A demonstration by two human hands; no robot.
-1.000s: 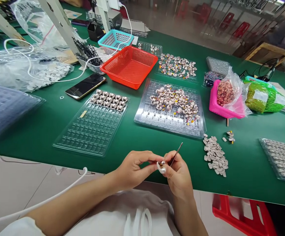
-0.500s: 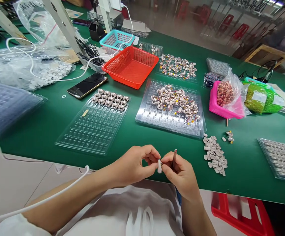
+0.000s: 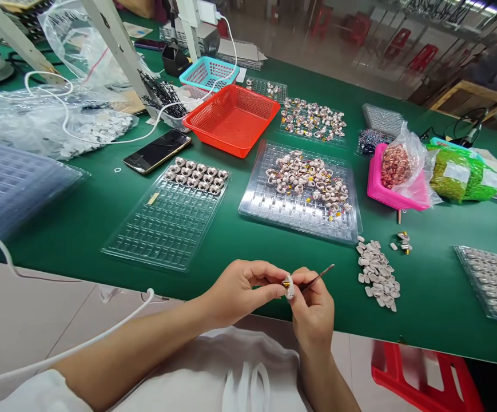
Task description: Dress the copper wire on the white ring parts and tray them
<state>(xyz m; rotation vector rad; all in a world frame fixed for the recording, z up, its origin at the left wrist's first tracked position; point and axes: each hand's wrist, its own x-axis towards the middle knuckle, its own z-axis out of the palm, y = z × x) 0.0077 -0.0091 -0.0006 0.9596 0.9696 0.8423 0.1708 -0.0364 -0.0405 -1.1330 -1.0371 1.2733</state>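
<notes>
My left hand [image 3: 246,292] pinches a small white shell part [image 3: 290,288] with a yellow-and-dark insert, just above the table's front edge. On its other side, the fingertips of my right hand [image 3: 314,312] are closed on the same part. A thin dark tool [image 3: 323,273] is also tucked in my right fingers, its tip pointing up to the right; its exact kind is unclear. Beyond the hands, a clear plastic tray [image 3: 257,206] bears a heap of similar white parts [image 3: 308,174]. To the right lies a pile of small pale covers [image 3: 377,274].
A clear compartment tray [image 3: 145,240] has silvery pieces in its far rows. Behind it are a phone [image 3: 157,150] and a red basket [image 3: 231,123]. A pink basket [image 3: 396,197] and a tray of silvery pieces [image 3: 492,280] stand right. A white cable [image 3: 115,335] crosses near my left arm.
My hands have turned the white part, so its yellow insert now shows. The dark tool has swung from nearly upright to slanting right. The view has shifted slightly.
</notes>
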